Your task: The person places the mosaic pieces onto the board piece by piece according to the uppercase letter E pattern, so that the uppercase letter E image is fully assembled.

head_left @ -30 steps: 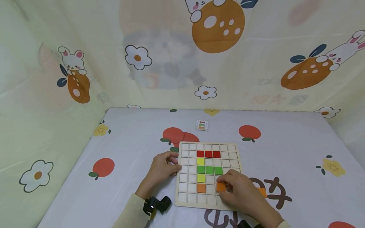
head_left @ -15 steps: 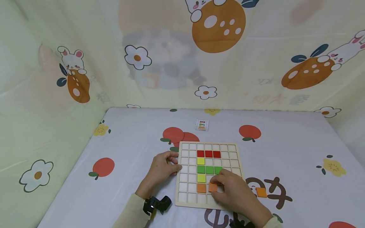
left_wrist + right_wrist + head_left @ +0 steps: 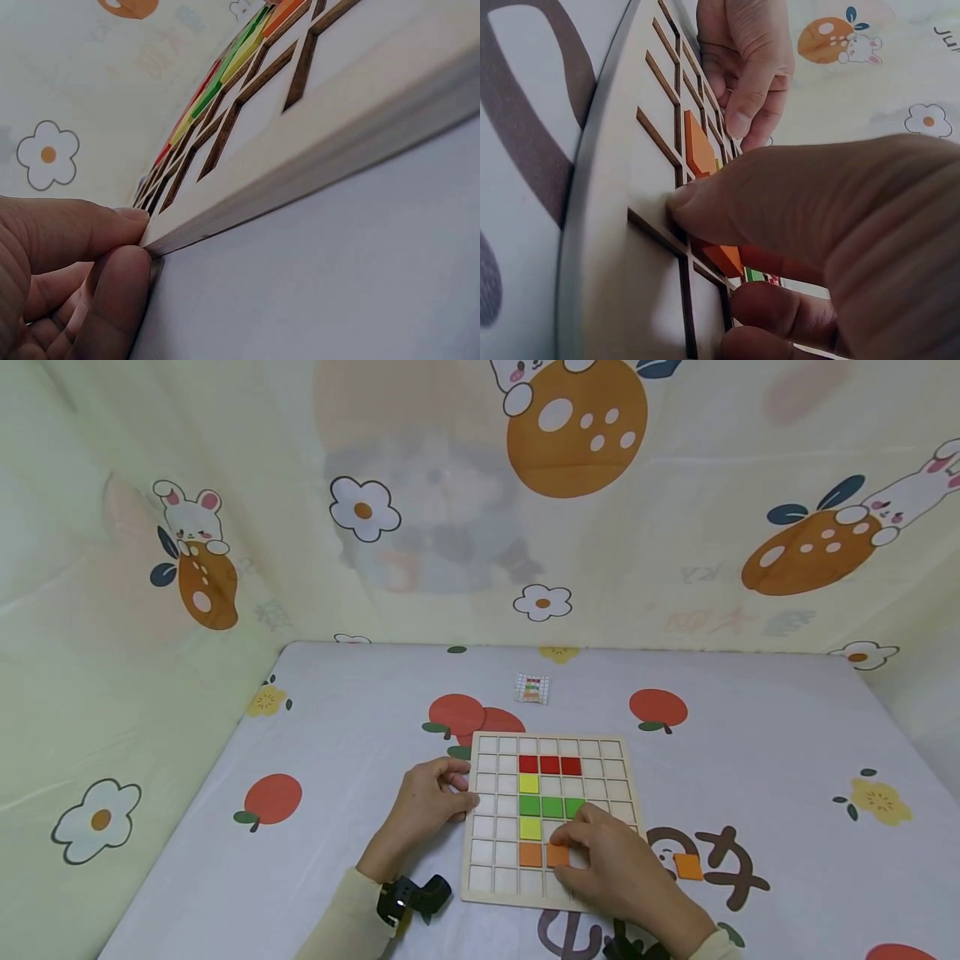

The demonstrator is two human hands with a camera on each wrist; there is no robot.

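Observation:
A wooden grid board [image 3: 467,860] lies on the table, with colored square tiles set in its cells. My left hand [image 3: 423,797] pinches the board's left edge between thumb and fingers, as the left wrist view confirms. My right hand [image 3: 626,860] holds an orange tile [image 3: 557,855] at the cell just right of another orange tile [image 3: 530,855]. In the right wrist view, the thumb partly covers the held tile [image 3: 724,259]. Above these are a row of red tiles [image 3: 550,765], a yellow tile [image 3: 528,784], a row of green tiles [image 3: 551,807] and another yellow tile [image 3: 530,828].
One loose orange tile [image 3: 687,867] lies on the tablecloth right of the board. Beyond the board sits a small card [image 3: 532,688] with a printed colored grid pattern. A printed curtain [image 3: 435,560] rises behind the table.
The right hand has moved left across the board with its orange tile, which now lies flatter in the cell beside the first orange one. The left hand has stayed on the edge.

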